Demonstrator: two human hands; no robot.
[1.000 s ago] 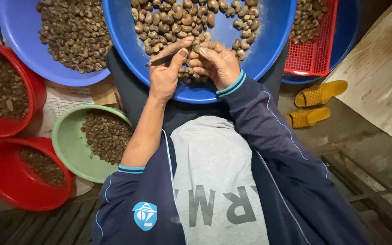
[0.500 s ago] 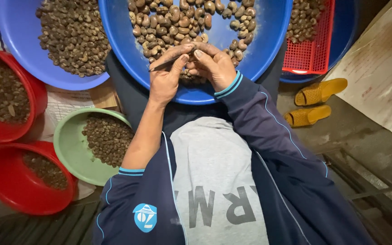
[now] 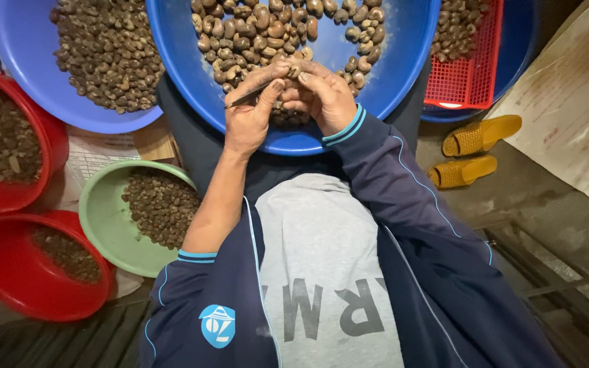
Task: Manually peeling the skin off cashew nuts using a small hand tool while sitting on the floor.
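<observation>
While both hands meet over the near edge of the big blue basin [image 3: 403, 75] on the lap, the left hand [image 3: 248, 116] is pinched shut on a thin metal pick [image 3: 245, 97], its dark tip poking out toward 9 o'clock, and the right hand [image 3: 322, 95] is curled closed around a single cashew nut [image 3: 294, 70] at its fingertips, right at the 12 o'clock side of the hands. Looks to me like the peeling/scraping step is in hand, pick working against that one nut. Pile of unpeeled nuts [image 3: 274, 31] sits just past the fingers at 12 o'clock in the same basin. Next move, I'd guess, needs a small careful twist of the pick without cracking the kernel, then dropping it somewhere. Options nearby: green bowl [image 3: 100, 218] at 8 o'clock, two red tubs [image 3: 8, 269] further at 8 to 9, second blue basin [image 3: 28, 82] at 10, red basket [image 3: 468, 85] at 2. Yellow sandals [image 3: 475, 153] on the floor at 3.
</observation>
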